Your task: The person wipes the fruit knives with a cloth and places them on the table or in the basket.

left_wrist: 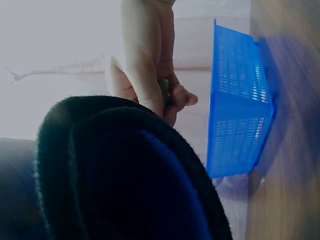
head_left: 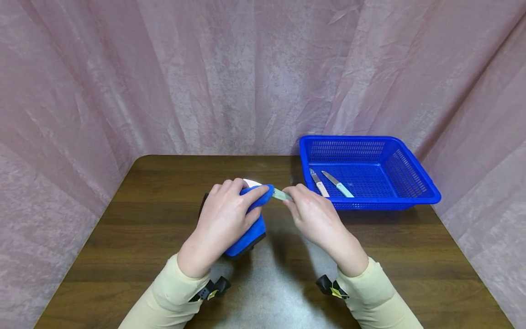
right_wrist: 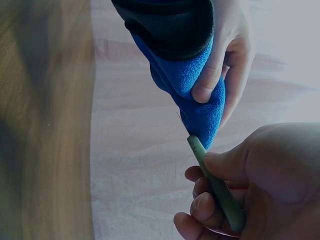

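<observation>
A knife with a pale green handle point(right_wrist: 218, 187) is gripped in my right hand point(head_left: 312, 212), its thumb laid along the handle. My left hand point(head_left: 230, 208) pinches a folded blue cloth point(head_left: 248, 240) with black edging around the knife's blade point(head_left: 251, 183). Part of the white-looking blade shows past the cloth in the head view; the rest is hidden inside the fold. In the right wrist view the cloth point(right_wrist: 200, 112) meets the front end of the handle. The cloth's dark edge fills much of the left wrist view, with the right hand point(left_wrist: 147, 60) beyond it.
A blue plastic basket point(head_left: 411, 201) stands at the back right of the wooden table point(head_left: 144, 219). Inside lie a knife with a light pink handle point(head_left: 322, 188) and one with a light blue handle point(head_left: 344, 189). Pink curtains point(head_left: 213, 82) hang behind and beside the table.
</observation>
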Available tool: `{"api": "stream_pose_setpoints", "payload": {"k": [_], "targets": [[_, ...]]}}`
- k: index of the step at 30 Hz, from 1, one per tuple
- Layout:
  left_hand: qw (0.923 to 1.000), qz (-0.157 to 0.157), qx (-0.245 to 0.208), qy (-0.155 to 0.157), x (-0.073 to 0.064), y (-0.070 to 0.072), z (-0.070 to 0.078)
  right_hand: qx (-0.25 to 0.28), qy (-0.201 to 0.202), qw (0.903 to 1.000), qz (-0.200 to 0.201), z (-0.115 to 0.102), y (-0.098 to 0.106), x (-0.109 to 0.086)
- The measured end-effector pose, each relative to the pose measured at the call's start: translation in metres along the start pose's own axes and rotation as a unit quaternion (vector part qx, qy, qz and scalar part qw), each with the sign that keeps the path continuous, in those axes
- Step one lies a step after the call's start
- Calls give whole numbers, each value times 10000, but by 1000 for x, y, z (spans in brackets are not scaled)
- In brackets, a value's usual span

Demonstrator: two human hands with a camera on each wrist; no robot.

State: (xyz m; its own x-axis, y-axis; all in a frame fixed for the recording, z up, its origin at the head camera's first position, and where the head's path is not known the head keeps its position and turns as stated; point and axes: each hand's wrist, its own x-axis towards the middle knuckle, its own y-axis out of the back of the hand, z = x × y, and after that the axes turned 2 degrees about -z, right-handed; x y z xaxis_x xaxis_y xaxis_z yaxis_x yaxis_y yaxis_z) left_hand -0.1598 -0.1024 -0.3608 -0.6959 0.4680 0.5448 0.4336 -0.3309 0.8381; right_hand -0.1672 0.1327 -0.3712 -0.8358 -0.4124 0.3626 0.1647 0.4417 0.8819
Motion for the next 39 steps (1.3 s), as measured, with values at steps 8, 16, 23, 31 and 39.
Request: {"api": "stream_pose_setpoints", "payload": {"k": [8, 16, 23, 31, 39], "targets": [[9999, -34, -94, 133, 0, 1, -4, -44, 64, 9999, 70, 0, 0, 0], [9993, -164, -142, 318, 1, 4, -9, -50, 95, 9999, 97, 0, 1, 0], [9989, -155, -126, 430, 0, 5, -15, -20, 38, 10000, 32, 0, 3, 0], [9987, -99, -129, 490, 0, 7, -20, -11, 58, 10000, 71, 0, 4, 0], [9984, -111, -142, 545, -1, 6, -23, -2, 46, 10000, 53, -1, 4, -1]]}}
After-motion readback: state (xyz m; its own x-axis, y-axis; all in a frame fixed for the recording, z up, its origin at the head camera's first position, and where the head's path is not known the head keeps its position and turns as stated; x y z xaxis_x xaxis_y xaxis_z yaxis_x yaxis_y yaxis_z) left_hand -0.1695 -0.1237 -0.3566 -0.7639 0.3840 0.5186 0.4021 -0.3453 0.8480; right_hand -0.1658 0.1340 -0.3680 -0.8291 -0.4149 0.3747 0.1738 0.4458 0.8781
